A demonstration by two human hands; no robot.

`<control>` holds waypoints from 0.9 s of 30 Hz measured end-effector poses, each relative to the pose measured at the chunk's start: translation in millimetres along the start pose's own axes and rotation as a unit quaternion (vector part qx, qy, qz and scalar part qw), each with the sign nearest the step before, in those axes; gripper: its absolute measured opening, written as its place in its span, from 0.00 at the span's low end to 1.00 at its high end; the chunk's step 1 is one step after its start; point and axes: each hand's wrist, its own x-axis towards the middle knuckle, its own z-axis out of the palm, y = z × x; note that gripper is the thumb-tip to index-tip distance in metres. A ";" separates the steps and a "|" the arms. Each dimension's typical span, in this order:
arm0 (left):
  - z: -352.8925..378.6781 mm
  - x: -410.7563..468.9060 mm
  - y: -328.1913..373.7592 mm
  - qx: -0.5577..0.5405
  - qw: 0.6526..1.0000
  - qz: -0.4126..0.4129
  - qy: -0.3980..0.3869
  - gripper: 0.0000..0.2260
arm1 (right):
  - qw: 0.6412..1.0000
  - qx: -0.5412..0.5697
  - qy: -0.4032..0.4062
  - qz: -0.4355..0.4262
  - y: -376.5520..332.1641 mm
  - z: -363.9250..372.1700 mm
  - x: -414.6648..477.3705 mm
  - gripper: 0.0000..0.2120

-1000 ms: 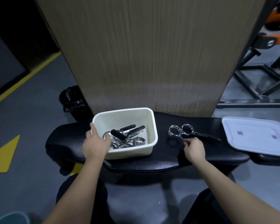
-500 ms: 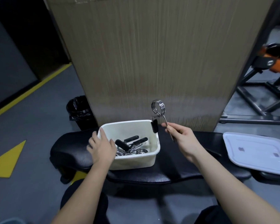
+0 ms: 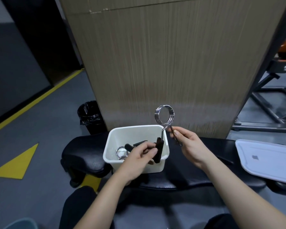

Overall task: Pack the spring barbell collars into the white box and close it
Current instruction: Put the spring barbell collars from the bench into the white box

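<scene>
1. Spring barbell collar [image 3: 164,115], head view: it is held up in the air over the far right corner of the white box [image 3: 135,164], coil uppermost, its two handle legs running down and apart from the coil.
2. The right hand [image 3: 191,144] pinches the bare right leg between thumb and fingertips; the left hand [image 3: 141,156] is curled around the black-gripped left leg [image 3: 158,150], which hangs in front of the box's right wall.
3. The relation that matters: the collar's long axis stands nearly upright, coil to grips, while the box opening lies directly below and a little to the left. My judgement is that the collar needs tipping flat and lowering leftward, and the left hand is the nearer one to do it.
4. Other collars [image 3: 122,150] already lie in the box bottom, chrome coils and black grips mixed together; how many I cannot tell.
5. The white lid [image 3: 267,160] rests well apart on the right end of the padded black bench [image 3: 82,156], so closing is not yet begun.
6. Hidden or unclear: the left hand covers the near part of the box interior, and its fingers blur slightly. The right leg's lower end disappears behind the right hand, so whether it carries a grip is unclear. The lid's right edge is cut off by the frame. No further loose collars show on the bench.
</scene>
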 end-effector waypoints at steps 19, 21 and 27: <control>-46.8 -1.9 -11.4 0.407 0.900 0.061 0.142 0.04 | 0.899 -0.296 0.198 0.255 76.6 19.9 57.1 0.33; -48.5 1.1 -11.0 0.472 0.869 0.072 0.126 0.06 | 0.913 -0.238 0.204 0.263 88.5 19.8 57.6 0.32; -55.3 9.2 -23.3 0.555 0.821 0.072 0.114 0.05 | 0.912 -0.267 0.218 0.222 100.1 18.5 62.9 0.20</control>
